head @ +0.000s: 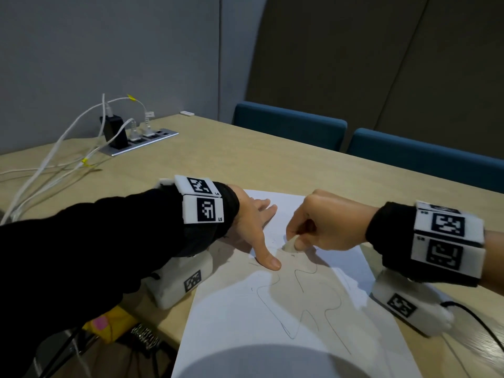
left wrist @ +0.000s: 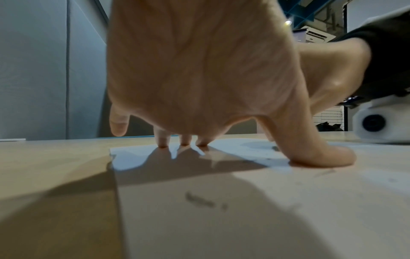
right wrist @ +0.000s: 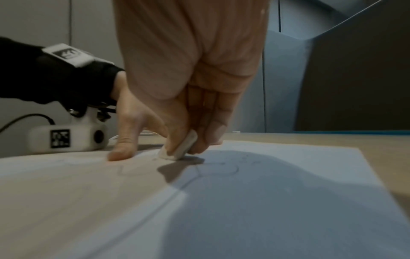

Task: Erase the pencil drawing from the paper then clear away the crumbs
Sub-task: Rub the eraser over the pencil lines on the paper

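Observation:
A white sheet of paper (head: 272, 317) lies on the wooden table (head: 245, 159) with a thin pencil outline (head: 302, 304) drawn down its middle. My left hand (head: 253, 230) lies spread on the paper's far left part, fingers straight and thumb pressing down beside the drawing's top. My right hand (head: 313, 227) pinches a small white eraser (head: 290, 245) between thumb and fingers, its lower end touching the paper at the top of the outline. The right wrist view shows the eraser (right wrist: 179, 149) tilted, with the paper (right wrist: 266, 201) in front. In the left wrist view the fingertips (left wrist: 184, 142) rest on the sheet (left wrist: 221, 201).
A power strip (head: 141, 140) with a black adapter and several white cables (head: 54, 159) sits at the table's far left. Two blue chair backs (head: 354, 132) stand beyond the far edge. A black cable (head: 480, 326) trails at the right. Yellow and pink items (head: 109, 323) lie below the near left edge.

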The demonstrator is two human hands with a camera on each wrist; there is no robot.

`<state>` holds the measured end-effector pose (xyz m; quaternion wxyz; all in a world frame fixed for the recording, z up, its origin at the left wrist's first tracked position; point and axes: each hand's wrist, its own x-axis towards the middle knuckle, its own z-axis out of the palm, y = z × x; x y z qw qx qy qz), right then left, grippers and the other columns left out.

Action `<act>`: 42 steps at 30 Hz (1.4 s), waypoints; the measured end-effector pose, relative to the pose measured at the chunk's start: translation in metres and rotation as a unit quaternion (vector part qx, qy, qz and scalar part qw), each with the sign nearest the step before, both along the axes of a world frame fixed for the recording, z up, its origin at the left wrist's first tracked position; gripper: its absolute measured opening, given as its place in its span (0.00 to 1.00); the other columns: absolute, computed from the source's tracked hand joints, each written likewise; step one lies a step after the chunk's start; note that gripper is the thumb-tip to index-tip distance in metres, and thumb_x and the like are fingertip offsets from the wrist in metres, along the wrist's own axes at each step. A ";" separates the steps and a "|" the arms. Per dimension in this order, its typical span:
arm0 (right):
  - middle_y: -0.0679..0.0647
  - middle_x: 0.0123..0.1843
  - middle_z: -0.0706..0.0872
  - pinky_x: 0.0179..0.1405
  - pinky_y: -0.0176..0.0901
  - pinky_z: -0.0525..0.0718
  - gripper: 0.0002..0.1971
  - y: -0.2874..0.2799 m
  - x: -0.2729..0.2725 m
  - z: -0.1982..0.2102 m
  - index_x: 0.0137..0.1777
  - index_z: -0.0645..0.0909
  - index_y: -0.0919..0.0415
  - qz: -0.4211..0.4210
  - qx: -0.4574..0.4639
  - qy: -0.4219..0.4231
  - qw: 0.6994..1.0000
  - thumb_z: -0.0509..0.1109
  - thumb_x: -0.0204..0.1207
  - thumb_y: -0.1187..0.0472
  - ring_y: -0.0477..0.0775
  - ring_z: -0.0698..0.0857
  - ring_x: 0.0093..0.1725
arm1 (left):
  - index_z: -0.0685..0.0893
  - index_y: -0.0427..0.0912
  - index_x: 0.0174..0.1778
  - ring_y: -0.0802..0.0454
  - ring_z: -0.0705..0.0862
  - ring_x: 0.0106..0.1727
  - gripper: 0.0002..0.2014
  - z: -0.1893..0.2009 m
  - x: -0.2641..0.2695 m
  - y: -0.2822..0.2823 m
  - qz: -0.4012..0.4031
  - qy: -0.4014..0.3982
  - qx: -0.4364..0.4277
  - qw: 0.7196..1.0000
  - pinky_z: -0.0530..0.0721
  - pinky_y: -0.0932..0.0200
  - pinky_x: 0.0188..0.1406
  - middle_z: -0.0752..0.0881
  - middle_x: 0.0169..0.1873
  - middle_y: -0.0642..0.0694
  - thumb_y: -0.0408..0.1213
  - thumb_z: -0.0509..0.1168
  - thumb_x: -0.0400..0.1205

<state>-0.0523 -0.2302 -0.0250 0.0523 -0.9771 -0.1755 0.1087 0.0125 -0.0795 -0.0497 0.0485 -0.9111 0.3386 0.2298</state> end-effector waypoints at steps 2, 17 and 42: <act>0.49 0.43 0.91 0.45 0.30 0.80 0.08 0.004 0.010 0.001 0.51 0.89 0.54 -0.001 -0.013 -0.018 1.000 0.70 0.77 0.62 0.43 0.81 0.37 | 0.34 0.50 0.82 0.55 0.36 0.83 0.58 0.009 0.000 -0.001 0.003 0.004 0.073 0.997 0.44 0.52 0.80 0.34 0.82 0.53 0.71 0.64 0.69; 0.49 0.43 0.90 0.47 0.34 0.78 0.09 0.007 0.023 0.002 0.54 0.88 0.56 0.006 -0.026 -0.030 0.999 0.69 0.77 0.60 0.45 0.81 0.40 | 0.34 0.52 0.82 0.56 0.37 0.83 0.59 0.008 -0.001 -0.003 -0.005 0.005 0.072 0.997 0.45 0.51 0.80 0.35 0.82 0.54 0.71 0.64 0.68; 0.47 0.43 0.90 0.48 0.34 0.82 0.06 -0.005 0.025 0.002 0.50 0.88 0.54 -0.046 0.028 -0.010 0.998 0.72 0.75 0.59 0.39 0.80 0.36 | 0.32 0.50 0.82 0.59 0.38 0.83 0.62 0.015 -0.003 0.000 0.009 -0.003 0.068 0.998 0.47 0.56 0.79 0.33 0.81 0.60 0.73 0.65 0.65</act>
